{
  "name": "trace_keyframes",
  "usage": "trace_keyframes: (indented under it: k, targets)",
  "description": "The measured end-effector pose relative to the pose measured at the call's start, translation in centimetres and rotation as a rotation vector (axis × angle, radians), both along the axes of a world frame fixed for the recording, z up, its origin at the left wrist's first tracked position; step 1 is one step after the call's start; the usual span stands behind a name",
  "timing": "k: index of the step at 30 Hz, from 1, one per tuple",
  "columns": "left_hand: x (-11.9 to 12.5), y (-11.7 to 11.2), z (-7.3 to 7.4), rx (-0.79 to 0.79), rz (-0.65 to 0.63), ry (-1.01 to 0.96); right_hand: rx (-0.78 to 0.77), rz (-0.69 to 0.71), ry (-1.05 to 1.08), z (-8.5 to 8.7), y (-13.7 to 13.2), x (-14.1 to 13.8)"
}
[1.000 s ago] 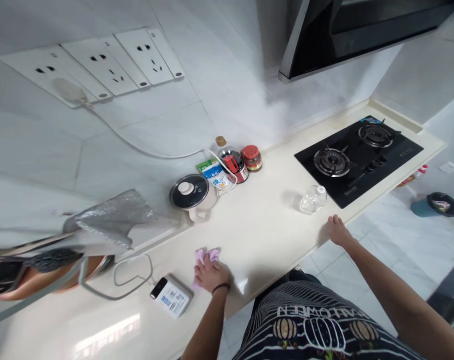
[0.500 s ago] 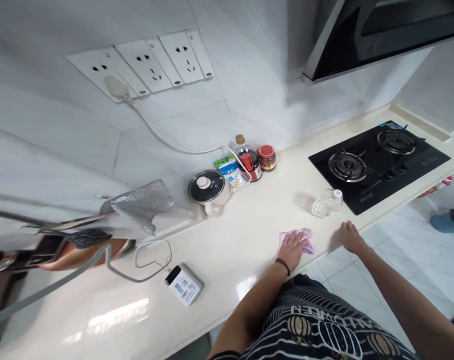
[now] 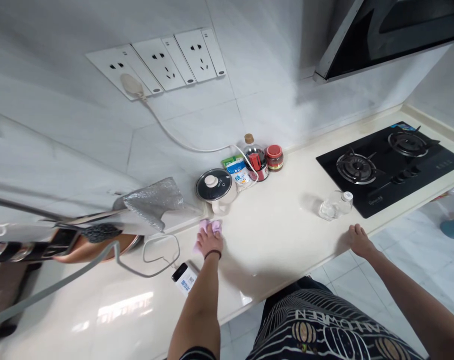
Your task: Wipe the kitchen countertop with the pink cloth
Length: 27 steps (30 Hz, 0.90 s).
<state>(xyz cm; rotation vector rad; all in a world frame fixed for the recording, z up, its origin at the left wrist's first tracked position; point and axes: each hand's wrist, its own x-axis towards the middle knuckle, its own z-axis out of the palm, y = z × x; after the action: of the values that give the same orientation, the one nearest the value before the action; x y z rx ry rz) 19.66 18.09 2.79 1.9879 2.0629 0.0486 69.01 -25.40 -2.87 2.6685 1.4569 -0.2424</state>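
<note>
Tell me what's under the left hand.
A lilac cloth lies under the left hand, on the countertop, with edges showing. The hand hides its middle; the countertop beneath the cloth cannot be seen.

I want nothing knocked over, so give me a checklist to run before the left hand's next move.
1. Left hand on the cloth: ok, palm down.
2. Cloth well away from the pot: not ok, close by its handle.
3. Pot's lid on: ok.
4. Bottle capped: ok, white cap on.
5. Right hand apart from the bottle: ok, at the counter edge.
6. Forearm off the white box: cannot tell, it partly hides it.
</note>
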Motion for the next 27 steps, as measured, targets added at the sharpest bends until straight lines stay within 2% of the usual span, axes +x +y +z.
trace_keyframes:
  k: [3, 5, 7, 10, 15, 18, 21, 23, 25, 27]
  targets:
    - [-1.3, 1.1, 0.0, -0.023, 0.085, 0.014, -0.037, 0.018, 0.008, 0.0, 0.0, 0.2]
    - [-1.3, 0.1, -0.2, -0.013, 0.117, 0.024, -0.037, 0.030, 0.005, 0.1, 0.0, 0.2]
    - [-0.8, -2.2, -0.4, 0.007, 0.138, 0.027, -0.024, 0.035, -0.001, 0.2, 0.1, 0.1]
    - [0.0, -7.3, -0.7, 0.014, 0.111, 0.009, -0.020, 0.045, -0.004, 0.4, 0.2, -0.1]
    - [-0.5, -16.6, -1.9, 0.041, -0.030, -0.068, -0.040, 0.051, -0.008, 0.5, 0.4, -0.2]
    - [-2.0, -20.6, -3.2, 0.048, -0.180, -0.136, -0.042, 0.068, -0.021, 0.6, 0.5, -0.2]
    - [-3.0, -22.9, -4.4, 0.004, -0.328, -0.123, -0.064, 0.076, -0.029, 1.0, 0.7, -0.4]
    - [-2.5, -23.5, -4.9, 0.006, -0.392, -0.119, -0.065, 0.059, -0.016, 1.4, 0.9, -0.6]
    - [-0.6, -24.0, -5.1, 0.009, -0.480, -0.149, -0.049, 0.035, 0.004, 1.9, 1.2, -0.9]
    - [2.7, -24.5, -5.0, -0.038, -0.630, -0.193, -0.008, 0.048, 0.009, 2.5, 1.5, -1.2]
